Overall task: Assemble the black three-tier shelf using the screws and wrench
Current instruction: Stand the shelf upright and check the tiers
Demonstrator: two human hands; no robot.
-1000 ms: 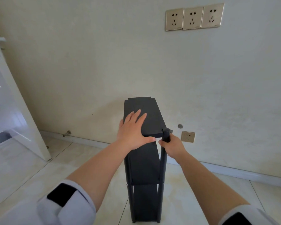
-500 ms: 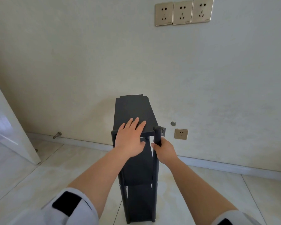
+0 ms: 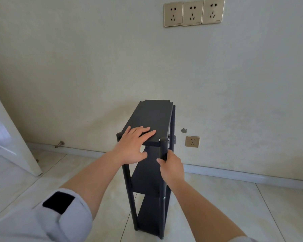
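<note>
At centre frame the black three-tier shelf [image 3: 148, 154] is standing upright on the tiled floor [image 3: 226, 198]. I am pressing my left hand [image 3: 133, 145], fingers straight, on its top board [image 3: 152, 117]; my right hand [image 3: 171, 167] is gripping the near-right post [image 3: 163, 147].

The shelf [image 3: 151, 154] stands upright on the floor [image 3: 217, 198], its far end near the wall [image 3: 94, 67]. The left hand [image 3: 134, 145] lies flat on the near end of the top tier. The right hand [image 3: 171, 167] grips the near right post [image 3: 163, 147], just below the top. On the wall, a low socket [image 3: 192, 141] sits right of the shelf; three sockets [image 3: 193, 12] sit high above. A door [image 3: 10, 137] stands at the left, with a doorstop [image 3: 59, 144] between it and the shelf.
</note>
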